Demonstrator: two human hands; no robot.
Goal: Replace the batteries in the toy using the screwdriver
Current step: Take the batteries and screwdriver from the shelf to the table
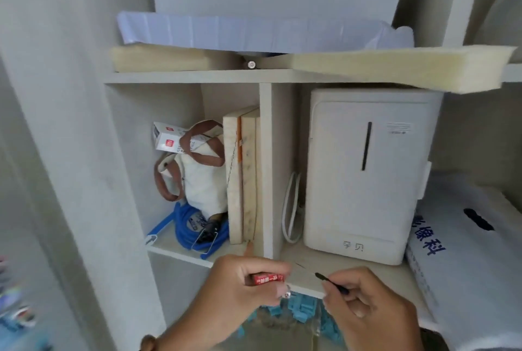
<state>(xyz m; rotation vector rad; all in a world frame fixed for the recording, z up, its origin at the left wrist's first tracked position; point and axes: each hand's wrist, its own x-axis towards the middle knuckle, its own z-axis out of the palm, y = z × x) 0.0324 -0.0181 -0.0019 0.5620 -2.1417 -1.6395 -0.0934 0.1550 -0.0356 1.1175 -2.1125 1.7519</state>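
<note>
My left hand [243,280] grips red batteries with white print [268,279], fingers curled round them, in front of the shelf edge. My right hand [364,305] pinches a thin black screwdriver [330,283], whose tip points up and left toward the shelf board. Both hands hover just below the lower shelf [353,271]. The toy is not in view.
A white shelving unit fills the view. The left cubby holds a white bag with brown straps [197,170], a blue coiled hose [192,229] and boards [243,175]. A white appliance [367,172] stands in the right cubby. Blue blocks [299,308] lie below the hands.
</note>
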